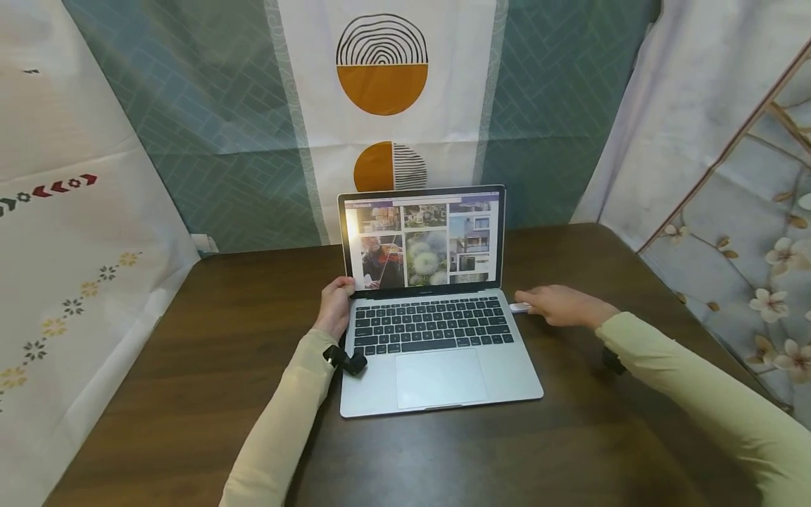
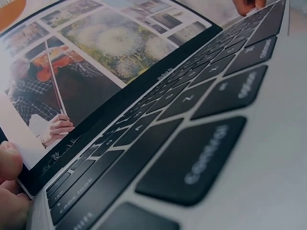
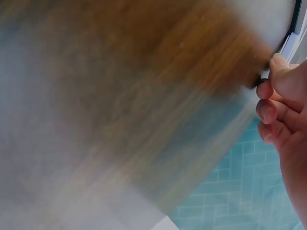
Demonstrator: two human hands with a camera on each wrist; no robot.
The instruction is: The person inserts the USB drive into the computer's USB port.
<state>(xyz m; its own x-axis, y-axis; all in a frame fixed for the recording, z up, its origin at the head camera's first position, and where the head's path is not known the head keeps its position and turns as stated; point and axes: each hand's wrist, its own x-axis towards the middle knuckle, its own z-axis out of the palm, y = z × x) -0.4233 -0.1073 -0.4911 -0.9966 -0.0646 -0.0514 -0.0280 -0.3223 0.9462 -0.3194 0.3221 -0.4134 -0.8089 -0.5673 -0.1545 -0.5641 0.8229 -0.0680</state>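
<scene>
An open silver laptop (image 1: 440,380) stands on the table, its lit screen (image 1: 424,243) full of photos. My left hand (image 1: 334,306) grips the laptop's left side by the hinge, the thumb at the screen's lower left corner; the left wrist view shows this thumb (image 2: 9,160) close up. At the right side of the keyboard, my right hand (image 1: 560,305) pinches a small white USB stick (image 1: 519,308) between thumb and fingers. Its far end meets the laptop's edge; how far it sits in the port cannot be seen. The right wrist view shows the pinching hand (image 3: 288,100).
The brown wooden table (image 1: 253,310) reaches back to a green and white patterned cloth (image 1: 228,105). White cloths hang at the left (image 1: 82,232) and, with printed flowers, at the right (image 1: 747,232). Each wrist wears a dark camera band.
</scene>
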